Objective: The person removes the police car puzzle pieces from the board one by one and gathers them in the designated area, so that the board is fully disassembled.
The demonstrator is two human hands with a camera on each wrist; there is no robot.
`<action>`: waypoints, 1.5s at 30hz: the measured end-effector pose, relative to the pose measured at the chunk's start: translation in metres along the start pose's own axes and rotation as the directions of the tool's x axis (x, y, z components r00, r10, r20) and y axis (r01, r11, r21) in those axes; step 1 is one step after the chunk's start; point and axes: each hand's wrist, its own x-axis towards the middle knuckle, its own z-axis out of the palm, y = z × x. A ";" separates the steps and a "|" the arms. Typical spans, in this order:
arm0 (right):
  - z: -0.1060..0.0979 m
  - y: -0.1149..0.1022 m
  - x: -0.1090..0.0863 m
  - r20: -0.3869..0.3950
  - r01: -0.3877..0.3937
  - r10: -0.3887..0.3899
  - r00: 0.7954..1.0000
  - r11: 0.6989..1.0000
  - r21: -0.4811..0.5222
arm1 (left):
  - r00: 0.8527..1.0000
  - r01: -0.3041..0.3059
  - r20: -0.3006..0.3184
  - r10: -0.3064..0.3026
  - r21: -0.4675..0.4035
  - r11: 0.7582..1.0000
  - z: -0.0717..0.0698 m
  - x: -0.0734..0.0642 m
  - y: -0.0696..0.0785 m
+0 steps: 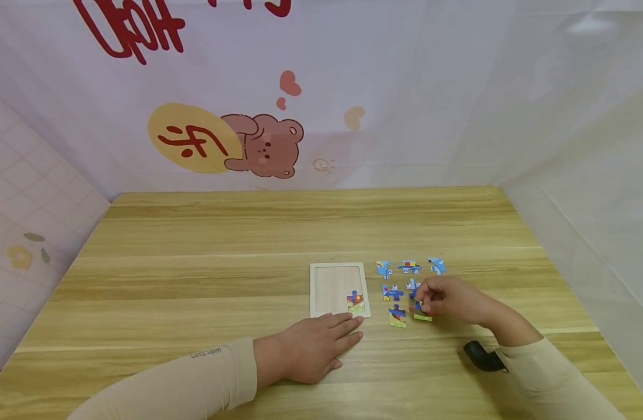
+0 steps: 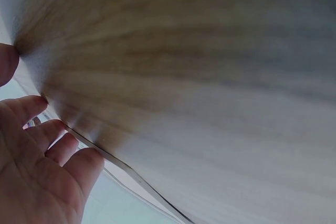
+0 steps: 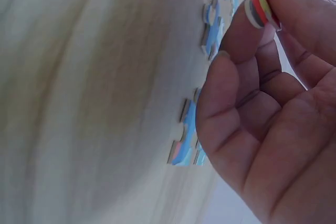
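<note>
My left hand (image 1: 316,348) lies flat on the table, its fingers straight and spread, with fingertips on the near edge of a wooden puzzle frame (image 1: 313,291). One puzzle piece, red, blue and yellow-green (image 1: 355,304), sits in the frame's near right corner. To the right of the frame, my right hand (image 1: 453,299) pinches a colourful jigsaw piece (image 3: 257,2) between thumb and index finger. Loose blue pieces lie around that hand, among them a top-row piece (image 1: 409,266) and a near-row piece (image 1: 397,315). The hand partly covers a blue-and-white piece (image 1: 412,287).
The wooden table (image 1: 195,262) reaches back to a printed white curtain (image 1: 405,87) with a bear picture. A black band-like object (image 1: 483,356) sticks out at the right sleeve's cuff. More loose pieces, such as a light blue one (image 1: 437,265), lie at the far right of the group.
</note>
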 end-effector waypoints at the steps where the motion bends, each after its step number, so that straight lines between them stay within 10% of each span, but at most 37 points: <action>1: 0.000 0.001 -0.001 0.005 0.004 -0.004 1.000 1.000 -0.011 | 1.000 0.000 -0.001 0.000 0.000 1.000 0.000 0.000 0.000; 45: 0.018 -0.003 -0.005 -0.105 -0.049 0.020 0.994 0.958 -0.282 | 1.000 -0.006 -0.028 0.006 0.006 1.000 0.000 -0.001 0.000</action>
